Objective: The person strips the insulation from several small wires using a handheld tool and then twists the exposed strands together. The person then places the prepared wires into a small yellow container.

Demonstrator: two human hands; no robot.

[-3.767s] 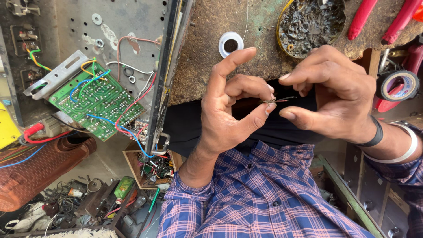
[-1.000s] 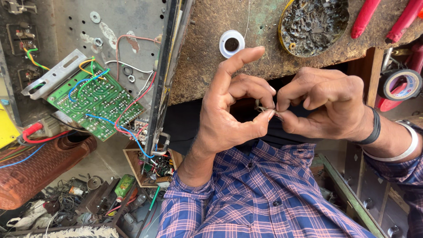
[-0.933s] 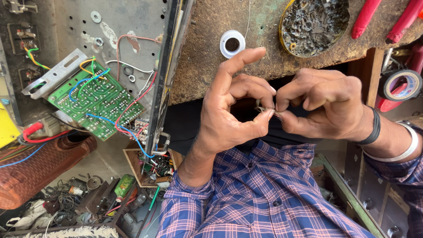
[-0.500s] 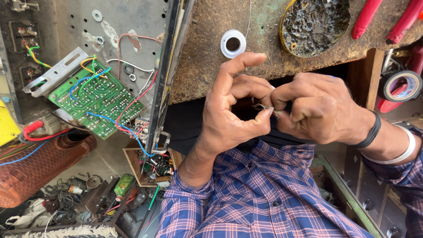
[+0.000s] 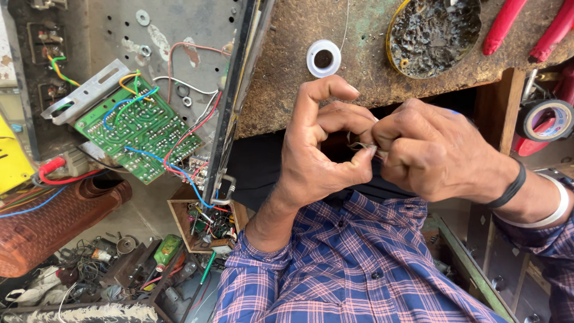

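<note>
A worn, brown-stained table [image 5: 299,90] runs across the far side, in daylight. At left a grey metal chassis [image 5: 179,36] stands open. Near left, the floor [image 5: 89,281] lies cluttered with scrap.

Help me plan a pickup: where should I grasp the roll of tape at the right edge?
Grip the roll of tape across its outer rim, probably coming from the front: its open core faces the camera, so the sides are exposed, though red tool handles crowd it above.

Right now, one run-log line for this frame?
left hand: pinching thin wire strands | right hand: pinching same strands | above lap, below workbench edge | green circuit board left
</note>
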